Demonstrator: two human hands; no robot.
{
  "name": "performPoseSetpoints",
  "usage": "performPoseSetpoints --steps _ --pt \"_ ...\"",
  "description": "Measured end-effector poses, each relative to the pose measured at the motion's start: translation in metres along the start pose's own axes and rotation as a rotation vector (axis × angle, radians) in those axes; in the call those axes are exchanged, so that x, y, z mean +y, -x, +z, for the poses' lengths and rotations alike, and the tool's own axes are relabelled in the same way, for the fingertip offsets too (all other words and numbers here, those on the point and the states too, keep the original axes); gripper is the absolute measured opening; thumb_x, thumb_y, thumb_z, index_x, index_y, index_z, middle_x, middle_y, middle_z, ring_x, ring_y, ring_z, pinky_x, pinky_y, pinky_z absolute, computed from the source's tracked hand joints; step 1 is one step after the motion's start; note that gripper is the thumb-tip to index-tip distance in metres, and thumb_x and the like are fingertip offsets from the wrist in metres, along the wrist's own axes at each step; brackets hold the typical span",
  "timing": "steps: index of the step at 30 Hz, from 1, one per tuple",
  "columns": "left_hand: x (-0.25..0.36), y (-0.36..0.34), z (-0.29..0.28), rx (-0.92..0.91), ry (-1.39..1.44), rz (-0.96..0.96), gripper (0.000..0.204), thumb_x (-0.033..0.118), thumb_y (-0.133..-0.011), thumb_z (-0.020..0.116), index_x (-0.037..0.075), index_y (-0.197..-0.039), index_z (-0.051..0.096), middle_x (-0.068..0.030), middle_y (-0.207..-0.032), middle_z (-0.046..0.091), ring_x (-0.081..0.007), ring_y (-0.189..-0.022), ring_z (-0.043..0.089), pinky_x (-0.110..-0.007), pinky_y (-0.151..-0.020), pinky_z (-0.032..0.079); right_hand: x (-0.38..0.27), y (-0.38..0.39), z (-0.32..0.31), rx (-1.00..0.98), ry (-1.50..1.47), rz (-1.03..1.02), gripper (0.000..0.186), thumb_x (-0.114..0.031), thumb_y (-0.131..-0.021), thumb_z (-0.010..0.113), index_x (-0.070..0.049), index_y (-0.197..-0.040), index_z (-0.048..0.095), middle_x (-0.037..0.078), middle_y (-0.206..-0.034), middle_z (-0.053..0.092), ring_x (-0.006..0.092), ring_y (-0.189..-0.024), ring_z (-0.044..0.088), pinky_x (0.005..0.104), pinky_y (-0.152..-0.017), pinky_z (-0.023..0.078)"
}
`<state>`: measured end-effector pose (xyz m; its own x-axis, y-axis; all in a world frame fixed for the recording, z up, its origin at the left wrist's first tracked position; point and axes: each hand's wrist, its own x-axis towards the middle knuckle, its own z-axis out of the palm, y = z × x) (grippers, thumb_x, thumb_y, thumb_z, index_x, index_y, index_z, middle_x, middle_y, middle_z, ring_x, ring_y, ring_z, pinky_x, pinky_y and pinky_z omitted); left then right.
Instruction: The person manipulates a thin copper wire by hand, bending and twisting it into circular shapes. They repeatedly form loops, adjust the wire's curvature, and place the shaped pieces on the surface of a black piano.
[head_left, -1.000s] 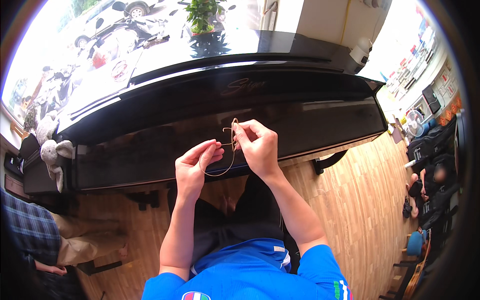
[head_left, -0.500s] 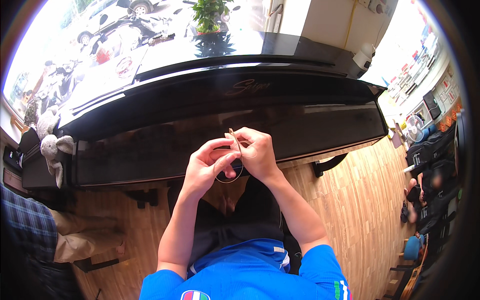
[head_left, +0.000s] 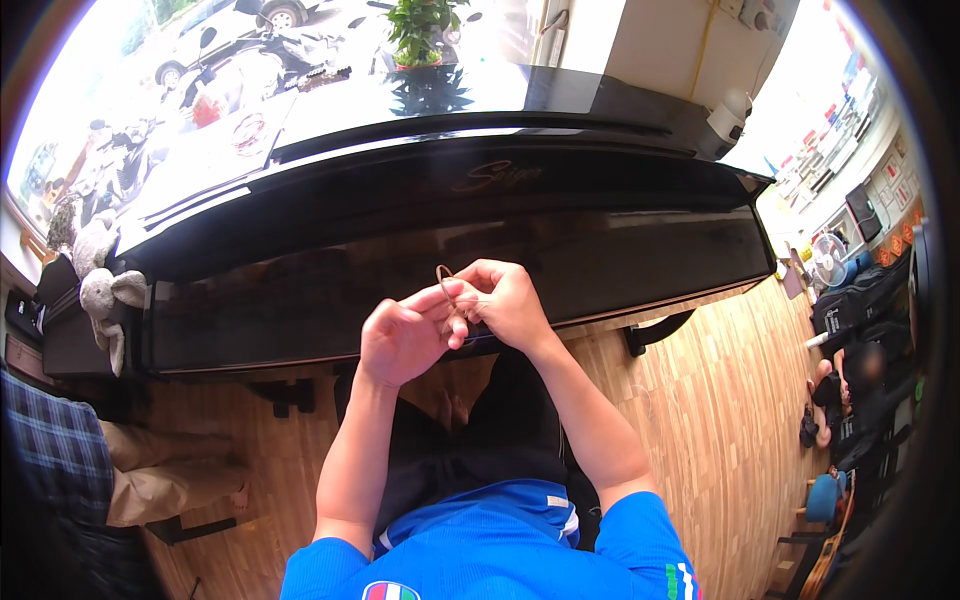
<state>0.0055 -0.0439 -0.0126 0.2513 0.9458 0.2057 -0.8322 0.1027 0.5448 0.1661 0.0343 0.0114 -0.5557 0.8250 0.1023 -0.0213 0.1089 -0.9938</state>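
Observation:
Both of my hands are raised close together in front of the closed black piano (head_left: 330,270). My right hand (head_left: 508,305) pinches a thin brownish coil of string (head_left: 443,272), with its loop standing up beyond the fingertips. A fine strand trails beside the right fingers. My left hand (head_left: 400,335) is just left of it, palm partly turned up and thumb apart. Its stretched fingers touch or overlap the coil; the exact contact is hidden among the fingertips.
A potted plant (head_left: 415,35) stands on the piano top. A grey plush toy (head_left: 105,290) hangs at the piano's left end. A person in a plaid shirt (head_left: 55,430) is at my left. At far right are a fan (head_left: 828,250), dark bags, a seated person and a blue stool (head_left: 823,497).
My left thumb has drawn back from the coil, and the left hand has opened and shifted slightly left. The coil has turned and moved a little left with my right hand.

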Motion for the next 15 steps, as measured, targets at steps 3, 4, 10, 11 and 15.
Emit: performPoseSetpoints --steps 3,4,10,11,15 --pt "0.005 -0.006 0.000 0.100 -0.070 0.126 0.035 0.025 -0.106 0.042 -0.001 -0.116 0.063 -0.0119 -0.102 0.069 -0.0149 -0.080 0.062 -0.028 -0.074 0.049 0.002 -0.008 -0.001 0.031 -0.043 0.045 0.017 -0.015 -0.091 0.070 0.002 -0.089 0.070 0.004 -0.073 0.069 0.0058 -0.058 0.060 0.0209 -0.052 0.047" --pt "0.010 -0.009 0.001 0.253 -0.331 0.147 0.029 0.026 -0.104 0.052 0.001 -0.109 0.065 -0.0075 -0.096 0.070 -0.0097 -0.075 0.060 -0.023 -0.070 0.048 0.010 -0.014 -0.003 0.066 -0.103 0.026 0.018 -0.017 -0.093 0.070 0.001 -0.090 0.069 0.003 -0.072 0.067 0.0060 -0.055 0.058 0.0211 -0.050 0.046" --pt "0.043 -0.042 0.009 0.515 -0.763 0.042 0.028 0.029 -0.098 0.064 0.001 -0.103 0.068 -0.0050 -0.090 0.070 -0.0077 -0.076 0.062 -0.020 -0.069 0.048 -0.001 -0.029 -0.011 0.164 -0.275 0.000 0.025 -0.024 -0.095 0.068 0.001 -0.094 0.068 0.004 -0.077 0.067 0.0081 -0.062 0.061 0.0222 -0.052 0.051" --pt "0.045 -0.045 0.008 0.536 -0.802 0.037 0.030 0.030 -0.098 0.064 0.001 -0.101 0.068 -0.0048 -0.088 0.070 -0.0078 -0.076 0.061 -0.021 -0.068 0.048 -0.002 -0.031 -0.011 0.159 -0.283 -0.001 0.025 -0.023 -0.095 0.068 0.001 -0.095 0.067 0.005 -0.078 0.068 0.0085 -0.062 0.062 0.0225 -0.053 0.052" --pt "0.049 -0.055 0.006 0.572 -0.921 0.003 0.036 0.034 -0.098 0.062 0.000 -0.092 0.069 -0.0036 -0.082 0.067 -0.0082 -0.074 0.061 -0.023 -0.062 0.051 0.002 -0.037 -0.012 0.151 -0.326 -0.034 0.022 -0.019 -0.094 0.069 0.003 -0.101 0.067 0.007 -0.082 0.070 0.0098 -0.064 0.063 0.0243 -0.054 0.054"
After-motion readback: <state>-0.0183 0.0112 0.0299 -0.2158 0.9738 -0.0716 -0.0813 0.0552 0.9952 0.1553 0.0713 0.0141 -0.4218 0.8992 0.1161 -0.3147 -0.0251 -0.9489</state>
